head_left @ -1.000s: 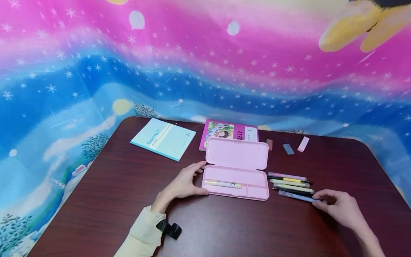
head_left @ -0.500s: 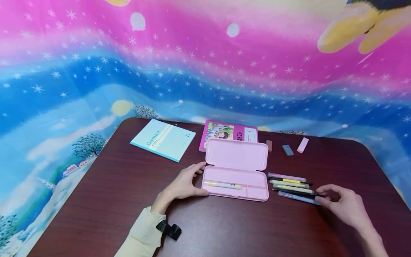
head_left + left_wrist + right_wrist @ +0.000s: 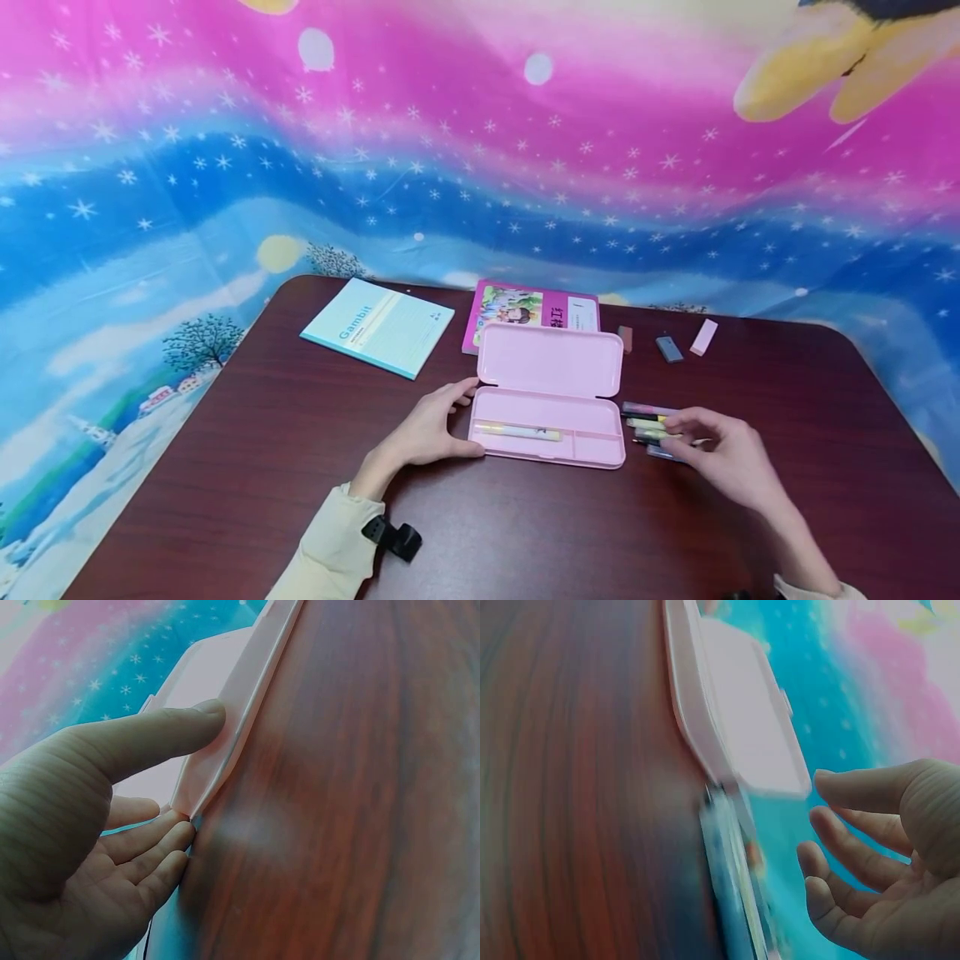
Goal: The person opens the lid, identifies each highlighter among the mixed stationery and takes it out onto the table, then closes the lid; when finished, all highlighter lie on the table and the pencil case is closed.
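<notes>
A pink pencil case [image 3: 501, 405] lies with its lid up and a white-and-yellow pen [image 3: 519, 432] in its front compartment. My left hand [image 3: 422, 432] rests at the case's left end; in the left wrist view the thumb lies against the front wall and the fairly straight fingers are at the end. Over several pens [image 3: 647, 423] to the right of the case hovers my right hand [image 3: 726, 454], covering their right ends. In the right wrist view the right hand [image 3: 877, 862] has nothing between its loosely bent fingers and stands apart from the blurred pens.
A light-blue notebook [image 3: 378, 327] lies at the back left of the dark table [image 3: 525, 533]. Behind the lid is a magenta book [image 3: 532, 310]. A brown block [image 3: 626, 338], a grey-blue block [image 3: 669, 349] and a pink-and-white eraser [image 3: 703, 337] lie at the back right.
My right hand has left the right ends of the blue and black pens and moved left over the pens. The left hand and the case have stayed in place.
</notes>
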Tool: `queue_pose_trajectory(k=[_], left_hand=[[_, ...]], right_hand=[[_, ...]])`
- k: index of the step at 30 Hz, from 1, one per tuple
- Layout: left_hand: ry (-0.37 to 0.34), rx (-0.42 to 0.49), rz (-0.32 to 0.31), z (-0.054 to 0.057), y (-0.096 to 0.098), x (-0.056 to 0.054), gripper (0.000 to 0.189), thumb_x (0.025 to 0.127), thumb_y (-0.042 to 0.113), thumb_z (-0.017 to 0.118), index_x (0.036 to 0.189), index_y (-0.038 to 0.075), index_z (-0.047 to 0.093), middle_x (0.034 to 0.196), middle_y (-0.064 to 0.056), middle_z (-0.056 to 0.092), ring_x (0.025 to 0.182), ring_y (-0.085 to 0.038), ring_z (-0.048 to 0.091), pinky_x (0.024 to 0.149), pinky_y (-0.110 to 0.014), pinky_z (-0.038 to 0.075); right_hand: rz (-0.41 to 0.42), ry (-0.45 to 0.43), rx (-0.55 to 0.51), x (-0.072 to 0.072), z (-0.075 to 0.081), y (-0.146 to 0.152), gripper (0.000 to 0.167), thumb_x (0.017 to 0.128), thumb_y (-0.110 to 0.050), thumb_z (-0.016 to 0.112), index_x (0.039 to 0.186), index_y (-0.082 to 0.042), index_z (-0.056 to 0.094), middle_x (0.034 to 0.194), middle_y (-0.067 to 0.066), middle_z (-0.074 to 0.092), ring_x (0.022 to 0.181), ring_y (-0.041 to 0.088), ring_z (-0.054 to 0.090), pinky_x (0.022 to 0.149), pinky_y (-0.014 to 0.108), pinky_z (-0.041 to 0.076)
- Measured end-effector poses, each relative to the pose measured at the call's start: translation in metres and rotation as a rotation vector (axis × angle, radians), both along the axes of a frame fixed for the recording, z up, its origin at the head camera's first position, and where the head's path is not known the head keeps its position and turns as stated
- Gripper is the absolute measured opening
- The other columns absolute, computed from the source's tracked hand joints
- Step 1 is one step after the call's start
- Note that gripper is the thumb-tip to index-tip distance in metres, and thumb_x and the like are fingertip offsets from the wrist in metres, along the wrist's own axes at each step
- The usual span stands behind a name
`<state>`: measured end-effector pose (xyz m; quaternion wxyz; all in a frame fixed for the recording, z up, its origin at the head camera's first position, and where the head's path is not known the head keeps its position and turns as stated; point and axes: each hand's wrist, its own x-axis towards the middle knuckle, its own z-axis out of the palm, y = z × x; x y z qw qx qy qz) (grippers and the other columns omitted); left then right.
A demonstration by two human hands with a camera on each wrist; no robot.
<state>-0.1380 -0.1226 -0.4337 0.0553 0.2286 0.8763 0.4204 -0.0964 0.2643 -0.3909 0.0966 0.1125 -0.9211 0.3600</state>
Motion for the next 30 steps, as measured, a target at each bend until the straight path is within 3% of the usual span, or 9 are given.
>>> queue_pose_trajectory(k=[8, 21, 30], left_hand=[[-0.023, -0.009, 0.009, 0.000, 0.001, 0.001, 0.093, 0.068, 0.025, 0.087, 0.143, 0.003, 0.039, 0.130, -0.008, 0.054, 0.113, -0.020, 0.052, 0.096, -0.039, 0.046], [-0.025, -0.012, 0.012, 0.003, 0.001, 0.002, 0.092, 0.068, 0.024, 0.087, 0.143, 0.003, 0.039, 0.130, -0.008, 0.054, 0.113, -0.020, 0.052, 0.096, -0.039, 0.046], [-0.023, -0.017, 0.017, 0.003, 0.001, 0.002, 0.092, 0.067, 0.024, 0.087, 0.143, 0.003, 0.039, 0.131, -0.008, 0.054, 0.112, -0.020, 0.053, 0.096, -0.039, 0.046]], right_hand=[[0.127, -0.063, -0.055, -0.008, -0.002, -0.048, 0.018, 0.078, -0.005, 0.078, 0.093, -0.008, 0.070, 0.080, -0.003, 0.066, 0.068, 0.006, 0.058, 0.060, 0.024, 0.052], [0.231, -0.179, -0.084, -0.016, -0.003, -0.098, 0.013, 0.080, -0.014, 0.078, 0.091, -0.011, 0.072, 0.079, -0.007, 0.065, 0.070, 0.009, 0.057, 0.063, 0.023, 0.051], [0.290, -0.137, -0.025, -0.018, -0.011, -0.119, 0.016, 0.079, -0.004, 0.076, 0.093, -0.008, 0.070, 0.082, -0.003, 0.065, 0.074, 0.012, 0.059, 0.069, 0.028, 0.055]])
